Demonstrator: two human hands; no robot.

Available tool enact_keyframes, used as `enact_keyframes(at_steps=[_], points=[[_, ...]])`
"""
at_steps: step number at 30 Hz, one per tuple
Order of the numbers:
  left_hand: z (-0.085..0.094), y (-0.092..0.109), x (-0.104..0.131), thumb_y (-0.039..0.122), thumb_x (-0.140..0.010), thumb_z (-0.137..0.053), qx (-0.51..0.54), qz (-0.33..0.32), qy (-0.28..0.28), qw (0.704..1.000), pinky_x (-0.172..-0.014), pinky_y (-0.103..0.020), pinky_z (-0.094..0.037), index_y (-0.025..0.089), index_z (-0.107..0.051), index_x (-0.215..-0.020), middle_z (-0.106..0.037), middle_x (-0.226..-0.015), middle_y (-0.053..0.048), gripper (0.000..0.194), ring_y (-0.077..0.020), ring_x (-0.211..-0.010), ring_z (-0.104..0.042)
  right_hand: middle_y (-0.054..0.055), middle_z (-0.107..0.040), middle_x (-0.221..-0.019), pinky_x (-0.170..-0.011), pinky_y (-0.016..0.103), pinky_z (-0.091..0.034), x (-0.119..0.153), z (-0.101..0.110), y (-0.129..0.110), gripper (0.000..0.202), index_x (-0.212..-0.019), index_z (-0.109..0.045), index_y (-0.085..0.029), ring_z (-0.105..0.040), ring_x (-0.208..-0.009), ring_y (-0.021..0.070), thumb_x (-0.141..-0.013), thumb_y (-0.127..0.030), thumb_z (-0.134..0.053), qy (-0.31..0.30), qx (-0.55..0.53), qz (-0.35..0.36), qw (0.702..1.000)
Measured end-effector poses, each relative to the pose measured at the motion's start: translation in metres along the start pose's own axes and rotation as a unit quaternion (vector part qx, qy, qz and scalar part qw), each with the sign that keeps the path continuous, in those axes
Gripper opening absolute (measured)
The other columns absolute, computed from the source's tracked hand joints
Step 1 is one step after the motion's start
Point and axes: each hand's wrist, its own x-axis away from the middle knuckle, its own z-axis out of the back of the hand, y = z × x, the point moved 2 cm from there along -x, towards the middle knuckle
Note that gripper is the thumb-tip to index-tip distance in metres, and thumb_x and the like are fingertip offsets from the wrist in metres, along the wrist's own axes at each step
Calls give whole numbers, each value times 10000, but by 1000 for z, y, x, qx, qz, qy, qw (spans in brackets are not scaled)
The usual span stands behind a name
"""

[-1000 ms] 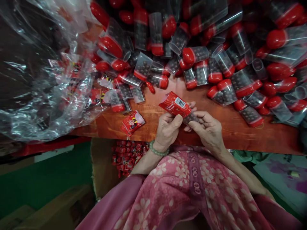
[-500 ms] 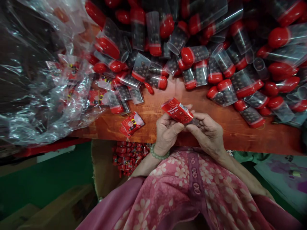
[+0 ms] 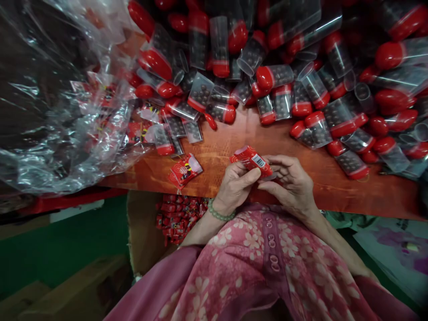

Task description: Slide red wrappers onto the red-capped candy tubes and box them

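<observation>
My left hand (image 3: 236,185) grips a small red printed packet (image 3: 249,156) just above the table's front edge, thumb across its lower side. White rings and a barcode show on the packet, and its lower right end looks clear. Around that end is my right hand (image 3: 292,183), its thumb and fingers apart; whether a fingertip touches the packet I cannot tell. Flat on the table, left of my hands, lie red printed packets (image 3: 185,170) with a black and yellow figure on them.
Many clear tubes with red caps and dark beads (image 3: 316,129) are heaped at the back of the wooden table (image 3: 230,133). Crumpled clear plastic (image 3: 87,147) covers red packets at left. Below the edge, a cardboard box (image 3: 143,227) stands beside a heap of small red packages (image 3: 180,218).
The packet has turned and lowered slightly, so its barcode now faces up. My right thumb and fingers have spread away from its clear end, while my left hand keeps hold.
</observation>
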Motion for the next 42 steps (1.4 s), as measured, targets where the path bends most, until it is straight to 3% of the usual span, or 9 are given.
enact_keyframes(at_steps=[4,10,15,20,25,28,30,36,42], points=[[-1,-1,3,474,-641,-938,-1,24,-16,1000,-752,-283,-569,180,-803,-832,-788,-814,-42,375,-167,-743,-719,88,-744,-1270,-814,318,-653,8,5,4,434,-1303,-640,-254,-775,-902,168,-902,-346,-777,8,41,16,999],[-6,-11,11,517,-636,-938,36,60,-47,996,-891,-331,-590,179,-797,-853,-788,-833,-46,426,-216,-902,-759,33,-817,-985,-754,333,-656,10,7,-8,367,-1163,-752,-269,-785,-853,211,-813,-269,-862,59,111,182,975],[-10,-10,19,508,-642,-932,31,52,-57,996,-991,-382,-579,174,-790,-819,-801,-913,-76,404,-275,-1071,-741,10,-781,-836,-744,396,-655,13,-3,-9,213,-992,-740,-271,-767,-776,220,-823,-337,-851,130,86,225,962],[-9,-11,26,496,-679,-908,37,41,-51,997,-1006,-398,-574,170,-783,-818,-809,-963,-94,376,-285,-1085,-737,-31,-630,-709,-610,296,-549,21,-5,-11,195,-806,-633,-244,-621,-632,141,-840,-268,-823,133,97,226,960],[-2,-12,28,477,-638,-936,53,34,-32,998,-982,-389,-583,182,-778,-797,-801,-877,-58,371,-257,-1000,-752,25,-689,-956,-661,309,-567,21,-4,-14,286,-1048,-665,-245,-671,-792,167,-821,-268,-838,78,83,154,982],[-1,-12,28,472,-656,-928,56,34,-38,997,-1014,-400,-569,178,-776,-818,-809,-1000,-84,368,-283,-1108,-732,-4,-662,-809,-632,295,-538,20,-5,-18,168,-840,-637,-232,-636,-710,150,-846,-247,-804,69,110,167,977],[0,-13,27,469,-669,-920,58,31,-44,997,-1035,-403,-560,176,-775,-835,-803,-1070,-97,367,-294,-1167,-713,-24,-620,-708,-607,292,-515,19,-6,-19,245,-727,-577,-229,-600,-642,139,-857,-235,-784,78,123,180,973],[1,-16,23,466,-660,-927,67,26,-35,997,-1078,-424,-546,195,-772,-843,-799,-1056,-70,363,-294,-1206,-696,15,-693,-902,-668,321,-576,19,-4,-12,234,-977,-651,-250,-664,-771,173,-834,-336,-815,103,126,127,978],[2,-15,19,459,-695,-910,70,19,-47,996,-1082,-412,-541,193,-790,-875,-795,-1107,-82,343,-291,-1222,-694,-27,-665,-774,-662,289,-565,16,-4,-11,183,-826,-632,-242,-647,-698,142,-844,-228,-813,99,129,163,973]])
